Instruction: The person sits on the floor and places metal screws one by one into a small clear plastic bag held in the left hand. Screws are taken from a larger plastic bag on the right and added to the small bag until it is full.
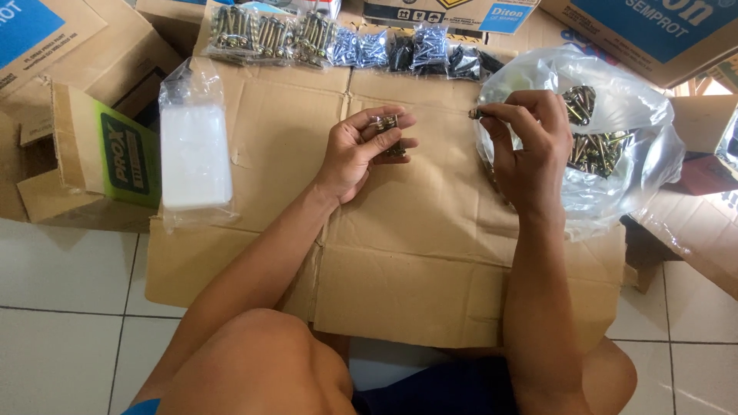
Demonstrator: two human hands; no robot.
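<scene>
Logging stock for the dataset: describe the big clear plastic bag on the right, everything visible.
The big clear bag is thin, crinkled, translucent plastic, lying slumped and open on the flattened cardboard at the right, its far side over the cardboard's edge. Inside sits a loose heap of brass-coloured bolts, partly veiled by glare. The right hand rests against its near side, pinching a small dark fastener at the mouth. The left hand, holding a few bolts, is clear of it.

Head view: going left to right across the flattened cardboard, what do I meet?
Green-labelled carton → clear packet of white pieces → left hand holding bolts → right hand pinching one bolt → clear bag of bolts.
</scene>
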